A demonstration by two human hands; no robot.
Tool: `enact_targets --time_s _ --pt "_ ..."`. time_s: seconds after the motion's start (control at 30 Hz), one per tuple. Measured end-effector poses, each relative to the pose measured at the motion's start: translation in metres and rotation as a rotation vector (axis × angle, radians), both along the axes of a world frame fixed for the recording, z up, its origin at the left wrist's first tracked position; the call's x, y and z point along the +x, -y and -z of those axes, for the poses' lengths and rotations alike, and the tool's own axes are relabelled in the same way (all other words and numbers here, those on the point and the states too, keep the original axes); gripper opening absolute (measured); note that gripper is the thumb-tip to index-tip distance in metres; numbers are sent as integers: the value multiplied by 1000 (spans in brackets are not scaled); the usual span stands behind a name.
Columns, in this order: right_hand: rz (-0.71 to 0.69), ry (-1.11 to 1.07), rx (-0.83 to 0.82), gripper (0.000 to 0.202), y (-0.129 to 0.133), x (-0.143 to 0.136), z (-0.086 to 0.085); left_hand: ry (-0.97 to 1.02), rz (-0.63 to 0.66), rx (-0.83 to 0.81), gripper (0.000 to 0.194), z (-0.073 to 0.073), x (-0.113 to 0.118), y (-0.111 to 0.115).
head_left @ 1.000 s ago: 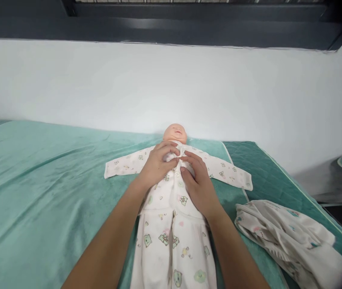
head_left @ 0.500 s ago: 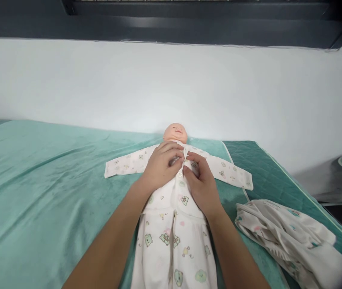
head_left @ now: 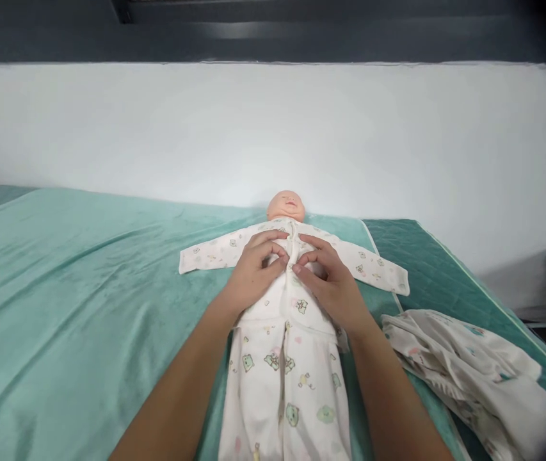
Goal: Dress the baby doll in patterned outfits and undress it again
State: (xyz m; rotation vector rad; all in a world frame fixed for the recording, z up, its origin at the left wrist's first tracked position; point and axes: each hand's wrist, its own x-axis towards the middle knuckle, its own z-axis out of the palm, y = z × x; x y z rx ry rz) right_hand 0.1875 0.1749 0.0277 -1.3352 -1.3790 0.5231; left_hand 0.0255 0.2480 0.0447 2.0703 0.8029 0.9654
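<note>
A doll (head_left: 286, 206) lies face up, dressed in a white printed garment (head_left: 301, 307) with its sleeves spread to both sides. On the left side of the chest, my left hand (head_left: 259, 266) pinches the garment's front edge between thumb and forefinger. My right hand (head_left: 325, 272) is at the opposite side of the front opening, its thumb and forefinger closed on the cloth. Both hands are close together just below the neckline. Further down, the front of the garment shows a gap between the two legs.
Green bedding (head_left: 85, 288) lies under the doll, with a darker quilted mat (head_left: 402, 250) at the right. A crumpled white printed cloth (head_left: 465, 371) rests at the lower right. Behind stands a white wall (head_left: 253, 134) below a dark frame (head_left: 301, 38).
My hands have moved slightly apart at the chest, and the front opening between them shows more. The whole view has shifted a little.
</note>
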Motion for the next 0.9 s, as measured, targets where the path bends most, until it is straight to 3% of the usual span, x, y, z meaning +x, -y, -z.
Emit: enact_targets --time_s 0.17,0.5,0.9 --pt "-20 55 20 6 0 -2 1 -26 84 -67 12 -5 -4 -5" --pt "-11 86 34 4 0 -6 1 -17 122 -100 14 -4 -7 -6" --pt "-22 8 27 4 1 -5 1 -59 242 -158 13 -8 -17 -13"
